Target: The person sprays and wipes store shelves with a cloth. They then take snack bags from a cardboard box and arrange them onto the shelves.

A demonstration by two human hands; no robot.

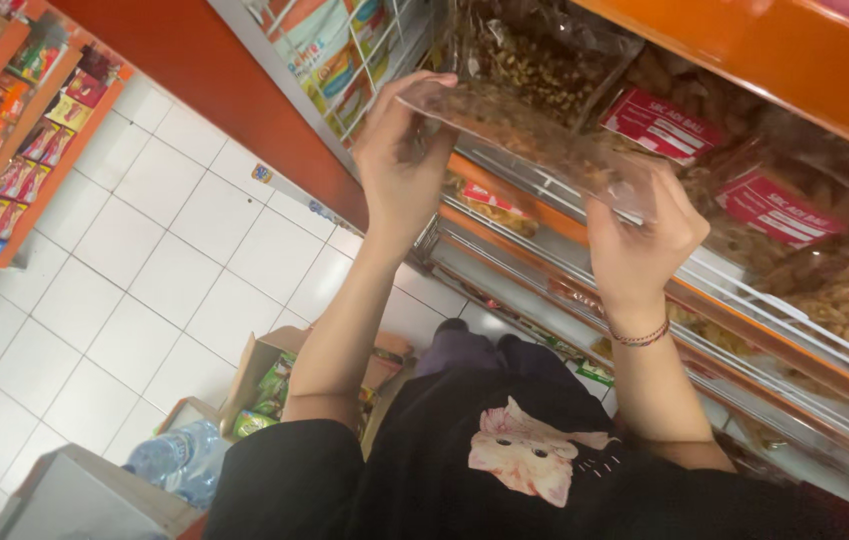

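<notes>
at the upper left of the frame a far shelf carries rows of small colourful packets above the white tile floor. lower down, left of centre, an open cardboard box holds green packets, with a water bottle beside it.

near the top centre the left hand is closed around one end of a clear snack bag, fingers curled over its top edge and thumb behind. the bag's long axis slants from upper left down to lower right, and it is held up in front of the orange shelf full of similar bags with red labels. the right hand pinches the bag's lower right end, a beaded bracelet at the wrist. both hands touch the bag, one at each end; neither is nearer.
</notes>
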